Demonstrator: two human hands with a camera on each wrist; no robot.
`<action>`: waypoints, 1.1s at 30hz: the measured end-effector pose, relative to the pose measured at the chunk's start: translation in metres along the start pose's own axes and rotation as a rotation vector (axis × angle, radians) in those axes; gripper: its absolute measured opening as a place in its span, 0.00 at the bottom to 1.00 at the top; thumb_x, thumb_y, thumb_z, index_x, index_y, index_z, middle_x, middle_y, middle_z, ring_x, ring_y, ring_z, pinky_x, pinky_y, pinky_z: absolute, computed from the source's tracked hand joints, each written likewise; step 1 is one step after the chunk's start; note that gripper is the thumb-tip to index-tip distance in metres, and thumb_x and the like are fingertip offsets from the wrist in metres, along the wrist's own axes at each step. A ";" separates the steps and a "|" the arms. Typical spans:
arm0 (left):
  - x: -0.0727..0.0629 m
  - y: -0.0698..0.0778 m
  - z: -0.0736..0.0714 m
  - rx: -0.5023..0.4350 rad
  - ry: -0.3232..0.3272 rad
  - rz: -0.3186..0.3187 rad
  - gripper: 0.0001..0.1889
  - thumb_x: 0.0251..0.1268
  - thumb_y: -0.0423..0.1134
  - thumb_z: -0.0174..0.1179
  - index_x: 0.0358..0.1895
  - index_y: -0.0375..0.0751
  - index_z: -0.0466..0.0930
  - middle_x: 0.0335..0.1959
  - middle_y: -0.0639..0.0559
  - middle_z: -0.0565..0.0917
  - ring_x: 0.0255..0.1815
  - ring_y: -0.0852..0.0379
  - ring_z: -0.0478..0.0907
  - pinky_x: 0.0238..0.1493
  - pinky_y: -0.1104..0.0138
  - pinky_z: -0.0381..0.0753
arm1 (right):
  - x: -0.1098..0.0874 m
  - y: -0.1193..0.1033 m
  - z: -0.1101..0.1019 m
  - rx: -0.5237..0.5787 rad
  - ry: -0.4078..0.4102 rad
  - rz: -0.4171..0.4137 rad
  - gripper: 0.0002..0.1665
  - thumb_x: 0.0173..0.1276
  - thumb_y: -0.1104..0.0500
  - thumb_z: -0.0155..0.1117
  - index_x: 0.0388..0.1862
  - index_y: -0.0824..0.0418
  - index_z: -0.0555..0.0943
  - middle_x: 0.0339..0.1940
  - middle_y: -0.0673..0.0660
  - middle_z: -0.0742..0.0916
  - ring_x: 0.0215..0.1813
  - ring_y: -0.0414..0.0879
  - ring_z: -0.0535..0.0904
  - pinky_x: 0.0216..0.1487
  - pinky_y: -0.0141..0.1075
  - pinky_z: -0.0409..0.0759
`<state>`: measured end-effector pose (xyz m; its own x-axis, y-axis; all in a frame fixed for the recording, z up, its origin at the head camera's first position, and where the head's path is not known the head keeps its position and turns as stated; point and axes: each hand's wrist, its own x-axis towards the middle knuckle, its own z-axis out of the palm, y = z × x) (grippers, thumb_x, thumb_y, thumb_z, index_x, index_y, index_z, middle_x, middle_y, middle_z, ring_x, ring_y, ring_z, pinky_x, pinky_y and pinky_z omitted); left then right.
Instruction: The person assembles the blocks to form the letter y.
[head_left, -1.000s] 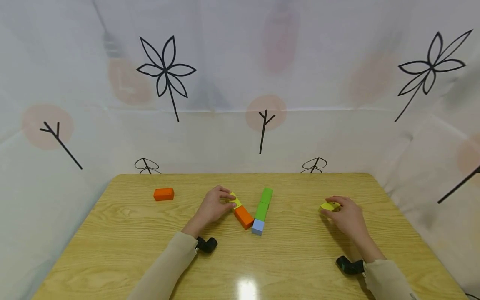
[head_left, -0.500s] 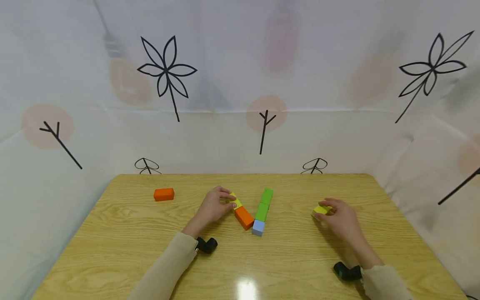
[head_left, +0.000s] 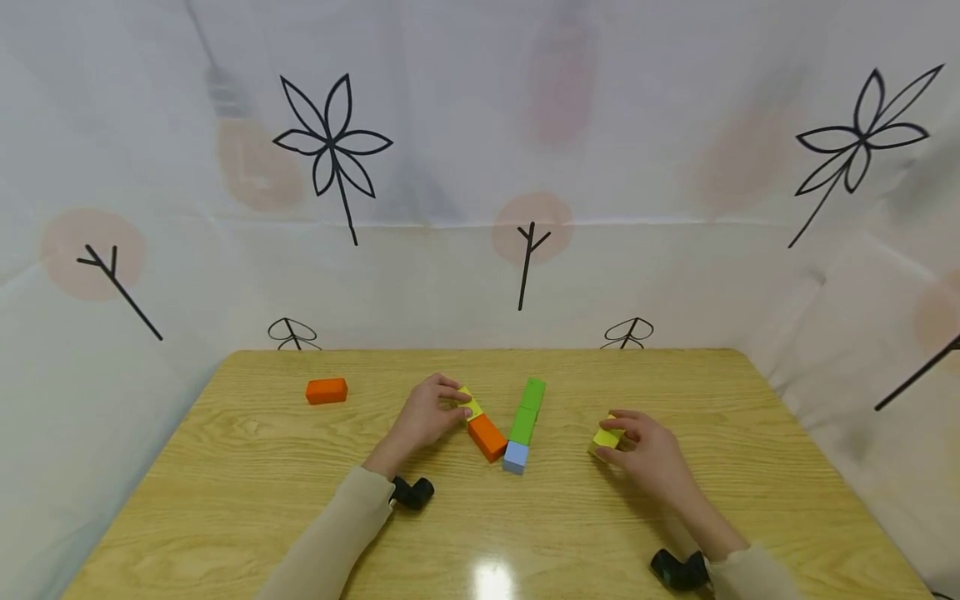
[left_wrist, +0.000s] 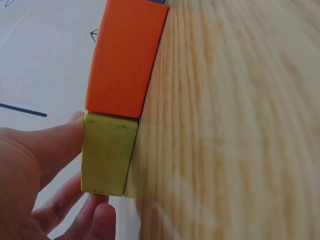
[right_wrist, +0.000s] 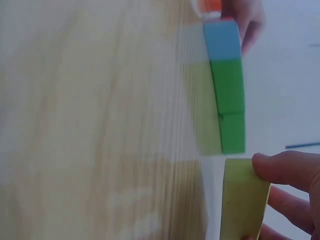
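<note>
My left hand (head_left: 431, 412) pinches a small yellow block (left_wrist: 109, 155) between thumb and fingers. That block's end touches an orange block (head_left: 487, 437), and the two form a slanting line on the table. At the orange block's near end is a light blue block (head_left: 515, 457), with a row of two green blocks (head_left: 528, 412) running away behind it. To the right of this row, my right hand (head_left: 648, 457) holds another yellow block (right_wrist: 243, 200) by its sides. Fingers partly cover both yellow blocks in the head view.
A separate orange block (head_left: 326, 391) lies at the back left of the wooden table (head_left: 225, 500). A white cloth (head_left: 420, 275) with drawn plants hangs behind the table and along its sides. Dark wrist devices sit below both hands.
My right hand has moved left and a little nearer with its yellow block, towards the green and blue row. The left hand and the other blocks have stayed in place.
</note>
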<state>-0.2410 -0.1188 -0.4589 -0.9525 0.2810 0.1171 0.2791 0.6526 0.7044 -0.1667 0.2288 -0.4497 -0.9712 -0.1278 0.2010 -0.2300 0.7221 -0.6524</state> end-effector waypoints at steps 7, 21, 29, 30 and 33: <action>-0.001 0.001 -0.001 -0.011 0.000 -0.001 0.09 0.64 0.39 0.69 0.46 0.44 0.90 0.56 0.49 0.78 0.61 0.44 0.74 0.61 0.51 0.75 | -0.007 -0.018 0.011 0.006 -0.003 -0.075 0.21 0.57 0.61 0.79 0.49 0.65 0.87 0.59 0.64 0.82 0.58 0.64 0.78 0.54 0.56 0.79; -0.002 0.004 -0.003 -0.005 -0.012 0.001 0.09 0.65 0.39 0.69 0.46 0.43 0.90 0.56 0.48 0.78 0.61 0.43 0.74 0.60 0.50 0.75 | -0.017 -0.038 0.034 0.018 -0.027 -0.146 0.20 0.49 0.62 0.84 0.43 0.58 0.88 0.56 0.57 0.84 0.57 0.58 0.80 0.54 0.50 0.81; -0.001 0.002 -0.002 -0.004 -0.006 -0.006 0.10 0.65 0.39 0.69 0.47 0.44 0.90 0.56 0.49 0.78 0.61 0.44 0.74 0.61 0.51 0.75 | -0.026 -0.052 0.044 0.052 -0.063 -0.183 0.21 0.48 0.60 0.84 0.43 0.58 0.89 0.55 0.56 0.83 0.56 0.54 0.80 0.56 0.50 0.79; -0.001 0.002 -0.002 -0.004 -0.007 -0.002 0.10 0.65 0.39 0.69 0.47 0.44 0.90 0.56 0.49 0.78 0.61 0.43 0.74 0.61 0.50 0.75 | -0.027 -0.054 0.045 0.057 -0.069 -0.195 0.21 0.48 0.60 0.84 0.43 0.57 0.89 0.55 0.55 0.83 0.55 0.54 0.80 0.55 0.50 0.80; 0.000 0.002 -0.002 0.000 -0.011 0.002 0.10 0.65 0.39 0.69 0.47 0.44 0.90 0.56 0.49 0.78 0.61 0.43 0.74 0.61 0.50 0.75 | -0.031 -0.059 0.048 0.067 -0.088 -0.243 0.20 0.48 0.59 0.84 0.42 0.56 0.88 0.54 0.55 0.83 0.54 0.54 0.80 0.54 0.48 0.80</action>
<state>-0.2403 -0.1190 -0.4563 -0.9508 0.2896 0.1105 0.2805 0.6524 0.7041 -0.1264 0.1575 -0.4528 -0.8878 -0.3531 0.2953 -0.4582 0.6165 -0.6404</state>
